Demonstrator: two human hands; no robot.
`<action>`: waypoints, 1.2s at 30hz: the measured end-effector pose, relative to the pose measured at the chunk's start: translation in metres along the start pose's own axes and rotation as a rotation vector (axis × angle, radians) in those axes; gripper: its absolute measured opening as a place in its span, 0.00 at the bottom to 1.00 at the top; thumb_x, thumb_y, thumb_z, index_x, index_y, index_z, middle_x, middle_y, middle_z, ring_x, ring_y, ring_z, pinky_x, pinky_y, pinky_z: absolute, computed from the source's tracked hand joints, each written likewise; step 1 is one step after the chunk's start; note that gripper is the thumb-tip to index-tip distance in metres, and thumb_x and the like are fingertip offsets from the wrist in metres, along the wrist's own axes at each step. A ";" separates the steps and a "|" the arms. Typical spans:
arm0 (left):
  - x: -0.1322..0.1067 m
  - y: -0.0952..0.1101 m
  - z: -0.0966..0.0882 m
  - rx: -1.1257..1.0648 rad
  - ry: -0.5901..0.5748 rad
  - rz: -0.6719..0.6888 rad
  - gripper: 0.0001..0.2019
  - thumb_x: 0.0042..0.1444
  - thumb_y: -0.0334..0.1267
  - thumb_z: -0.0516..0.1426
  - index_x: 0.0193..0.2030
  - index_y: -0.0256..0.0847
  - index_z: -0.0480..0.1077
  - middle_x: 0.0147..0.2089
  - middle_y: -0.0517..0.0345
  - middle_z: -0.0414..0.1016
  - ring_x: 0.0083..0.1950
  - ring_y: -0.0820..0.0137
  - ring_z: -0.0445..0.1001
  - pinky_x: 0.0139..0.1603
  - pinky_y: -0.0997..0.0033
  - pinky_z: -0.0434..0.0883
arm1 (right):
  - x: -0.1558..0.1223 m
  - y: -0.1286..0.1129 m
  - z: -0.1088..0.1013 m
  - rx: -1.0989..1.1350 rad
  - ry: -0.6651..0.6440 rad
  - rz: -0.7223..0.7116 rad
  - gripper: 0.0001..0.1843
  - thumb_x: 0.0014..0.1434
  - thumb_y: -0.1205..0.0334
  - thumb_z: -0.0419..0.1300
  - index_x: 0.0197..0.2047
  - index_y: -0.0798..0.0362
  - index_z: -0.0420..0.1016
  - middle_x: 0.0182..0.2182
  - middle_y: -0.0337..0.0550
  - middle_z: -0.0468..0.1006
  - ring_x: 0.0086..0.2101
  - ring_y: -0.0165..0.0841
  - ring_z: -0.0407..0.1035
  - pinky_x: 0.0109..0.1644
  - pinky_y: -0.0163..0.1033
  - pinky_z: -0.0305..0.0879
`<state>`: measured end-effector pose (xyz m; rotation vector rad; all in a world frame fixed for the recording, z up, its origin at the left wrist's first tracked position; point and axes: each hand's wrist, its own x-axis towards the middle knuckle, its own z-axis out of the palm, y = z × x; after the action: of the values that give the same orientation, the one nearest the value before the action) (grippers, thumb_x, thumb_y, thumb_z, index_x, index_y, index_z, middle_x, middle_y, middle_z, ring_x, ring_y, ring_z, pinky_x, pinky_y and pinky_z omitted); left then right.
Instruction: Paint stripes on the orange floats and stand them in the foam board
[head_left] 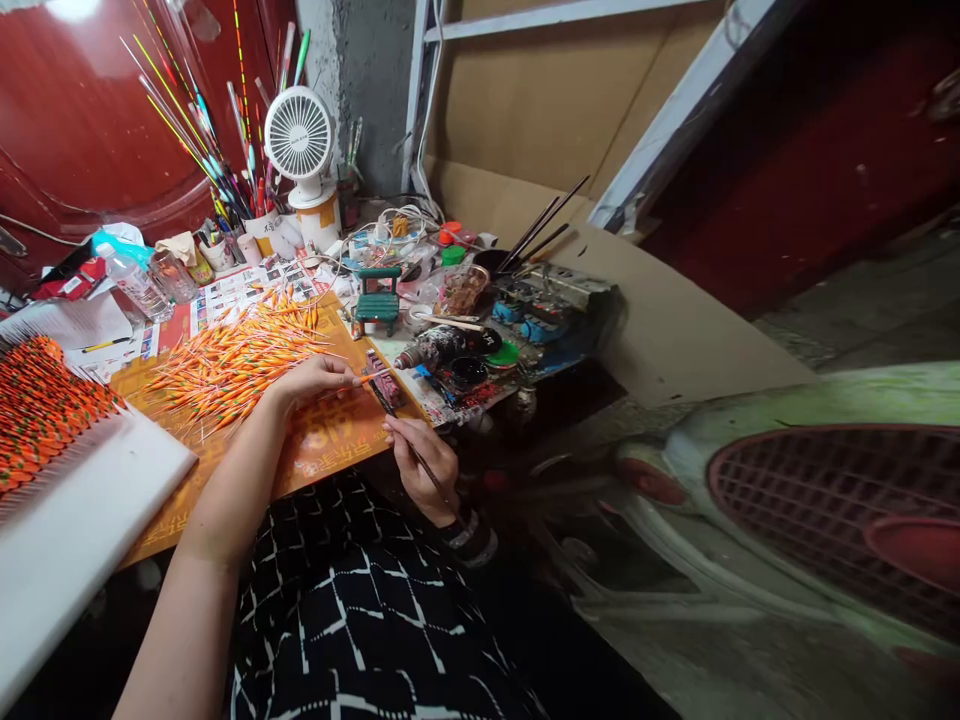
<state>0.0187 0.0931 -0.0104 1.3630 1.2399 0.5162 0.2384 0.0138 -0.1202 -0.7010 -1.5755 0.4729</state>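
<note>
My left hand (316,378) pinches a small orange fishing float (372,376) by one end, holding it level above the board's right side. In my right hand (424,468) is a thin dark paintbrush (381,400), gripped like a pen, its tip beside the float. Whether the bristles touch the float I cannot tell. A heap of loose orange and yellow floats (240,365) lies behind my left wrist on the amber patterned board (337,440). At the left, rows of orange and green floats (52,415) stand stuck in a white foam block (105,500).
Paint pots, a green lid (502,354) and a dark bottle (442,347) crowd the table's right end. Behind them are a tiny green bench (377,300) and upright brushes (544,225). A white fan (298,135) stands at the back. A large grilled fan (840,510) is at the right.
</note>
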 end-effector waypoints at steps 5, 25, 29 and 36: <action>0.000 -0.002 0.000 -0.012 -0.012 0.017 0.17 0.50 0.49 0.65 0.32 0.33 0.79 0.22 0.63 0.69 0.20 0.81 0.59 0.21 0.77 0.51 | 0.000 0.001 0.000 -0.053 -0.016 -0.032 0.17 0.69 0.67 0.55 0.57 0.47 0.79 0.45 0.48 0.82 0.43 0.36 0.79 0.50 0.44 0.79; -0.002 -0.001 0.003 -0.041 -0.011 0.032 0.21 0.48 0.53 0.67 0.31 0.32 0.78 0.22 0.62 0.68 0.20 0.81 0.59 0.21 0.77 0.50 | 0.000 0.002 0.002 -0.104 -0.013 -0.094 0.20 0.68 0.71 0.55 0.57 0.47 0.78 0.43 0.46 0.80 0.43 0.35 0.78 0.49 0.42 0.77; -0.002 -0.002 0.003 -0.032 -0.028 0.055 0.21 0.50 0.54 0.66 0.32 0.32 0.78 0.20 0.64 0.66 0.20 0.81 0.57 0.21 0.76 0.49 | -0.002 -0.007 0.003 -0.078 0.009 -0.063 0.19 0.69 0.70 0.53 0.58 0.48 0.76 0.43 0.49 0.81 0.43 0.37 0.78 0.48 0.44 0.78; 0.000 -0.005 0.006 -0.044 -0.008 0.079 0.22 0.46 0.54 0.68 0.24 0.35 0.72 0.18 0.67 0.58 0.19 0.81 0.51 0.21 0.74 0.45 | -0.012 -0.029 0.018 0.010 -0.062 -0.148 0.25 0.68 0.74 0.54 0.65 0.49 0.70 0.44 0.50 0.81 0.43 0.38 0.76 0.48 0.48 0.77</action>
<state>0.0220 0.0891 -0.0163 1.3796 1.1658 0.5891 0.2167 -0.0137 -0.1125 -0.5615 -1.6689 0.3959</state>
